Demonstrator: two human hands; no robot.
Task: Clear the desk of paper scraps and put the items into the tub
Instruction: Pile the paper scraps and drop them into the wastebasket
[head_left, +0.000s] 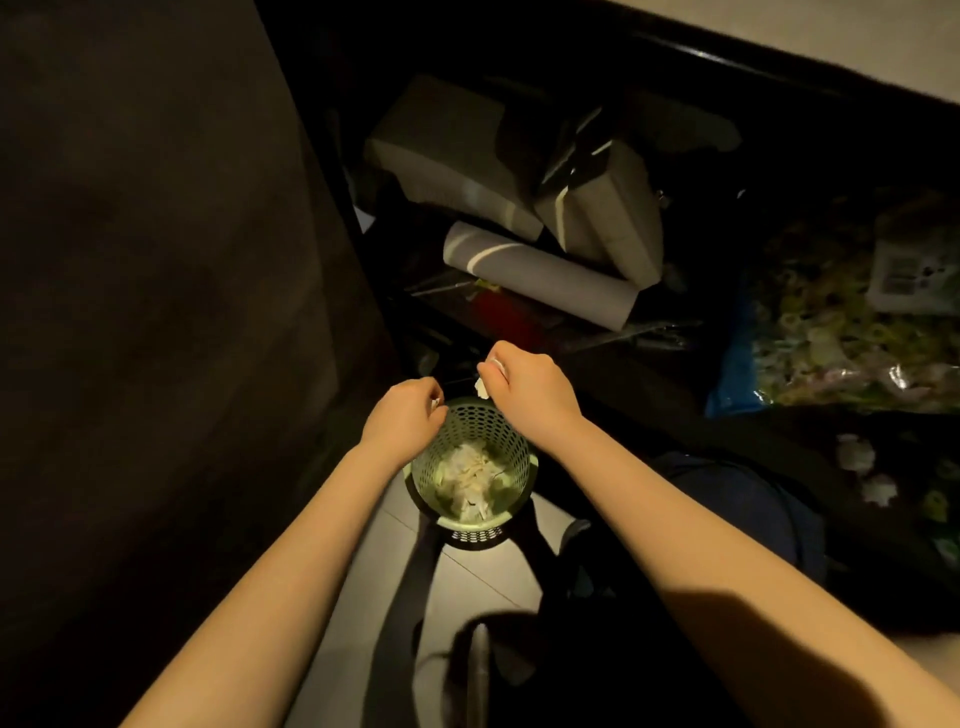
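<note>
**Head view, dim light, looking down at the floor.**

1. Tub (488, 431): pale green and round with a perforated wall. It stands upright on the tiled floor (363, 597), low in the centre of the view, with its top open.
2. Scraps (470, 480): torn white and cream paper heaped loose inside the tub, hiding its bottom.
3. Left hand (408, 418): held over the tub's left rim, back up, fingers curled in. It pinches a left scrap (435, 401), a small white piece that shows only as an edge at the fingertips.
4. Right hand (524, 387): held over the tub's far rim, knuckles up, fingers curled round a right scrap (483, 387). This is crumpled white paper, and 1 end hangs below the fingers just above the rim.
5. Forearms: 2, bare, reaching in from the bottom edge, 1 on each side of the tub.
6. Panel (156, 312): a large dark surface filling the left side. Its nature cannot be told.
7. Roll (540, 273): a grey rolled sheet lying beyond the tub on dark clutter.
8. Blocks: 2, grey, behind the roll. The first block (452, 156) lies flat and the second block (602, 218) is tilted.
9. Bag (841, 332): clear, at right, packed with small yellow and green pieces. A white barcode label (909, 265) lies on top.
10. Pack (727, 499): dark blue, on the floor to the right of the tub, partly under the right forearm.
</note>
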